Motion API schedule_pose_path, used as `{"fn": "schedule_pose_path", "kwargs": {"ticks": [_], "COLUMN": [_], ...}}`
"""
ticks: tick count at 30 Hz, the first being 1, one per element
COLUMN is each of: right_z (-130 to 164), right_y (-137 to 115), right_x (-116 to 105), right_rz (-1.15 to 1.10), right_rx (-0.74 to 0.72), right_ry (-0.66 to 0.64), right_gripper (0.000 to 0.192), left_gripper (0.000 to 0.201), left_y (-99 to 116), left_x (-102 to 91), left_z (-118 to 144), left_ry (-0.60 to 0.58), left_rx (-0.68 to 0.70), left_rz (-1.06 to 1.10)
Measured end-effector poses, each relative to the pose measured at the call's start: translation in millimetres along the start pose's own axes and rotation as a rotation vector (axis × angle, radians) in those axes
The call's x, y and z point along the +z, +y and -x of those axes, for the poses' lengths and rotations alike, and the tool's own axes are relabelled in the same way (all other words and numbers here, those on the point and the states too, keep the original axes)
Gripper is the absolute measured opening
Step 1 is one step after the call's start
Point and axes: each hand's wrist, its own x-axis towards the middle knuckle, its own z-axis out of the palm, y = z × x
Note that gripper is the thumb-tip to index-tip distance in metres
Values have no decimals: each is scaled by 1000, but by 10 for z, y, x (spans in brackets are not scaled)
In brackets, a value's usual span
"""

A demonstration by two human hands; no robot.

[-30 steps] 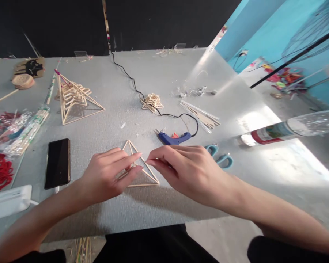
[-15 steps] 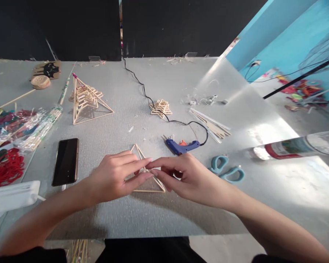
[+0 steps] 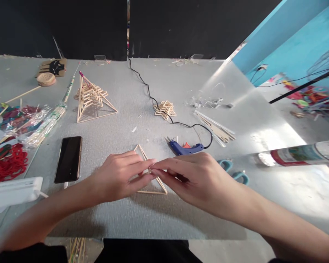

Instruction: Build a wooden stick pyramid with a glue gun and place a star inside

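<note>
Containers: clear plastic bags (image 3: 30, 122) lie far out beyond the left hand (image 3: 117, 179), holding bundles of sticks and coloured pieces; contents blurred, kind not certain. 1 clear bottle (image 3: 298, 155) with a red-and-green label lies on its side well out from the right hand (image 3: 194, 179); contents not visible.

Work piece: 1 stick triangle (image 3: 150, 171), pale wood, thin sticks joined at the corners, lying flat on the grey table (image 3: 142, 215) directly under both hands. Apex points away from the person; the base stick shows just below the fingertips. Inner sticks are partly covered by fingers, count not readable.

Left hand: fingers extended and pressed together, tips resting on the triangle's middle. Right hand: thumb and forefinger pinched on a stick of the triangle, tips touching the left fingertips.

Near: blue glue gun (image 3: 186, 148) just beyond the right hand, black cord trailing away. Teal scissors (image 3: 234, 171) beside the right wrist, partly hidden. Black phone (image 3: 69, 159) beside the left hand, outward.
</note>
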Motion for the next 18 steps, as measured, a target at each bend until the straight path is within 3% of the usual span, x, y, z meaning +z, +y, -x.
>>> {"fn": "schedule_pose_path", "kwargs": {"ticks": [7,10,18], "right_z": [59,66,94], "right_y": [-73,-81,35], "right_x": [32,68,187], "right_rz": [379,541,581], "right_rx": [-230,-326,-475], "right_ry": [-4,66,186], "right_gripper": [21,22,15], "left_gripper": [25,23,17], "left_y": [8,18,26], "left_x": [-21,-19,-33], "left_z": [-14,-20,-37], "left_ry": [-21,-19,-26], "left_rx": [-9,-14,-46], "left_rz": [16,29,65]}}
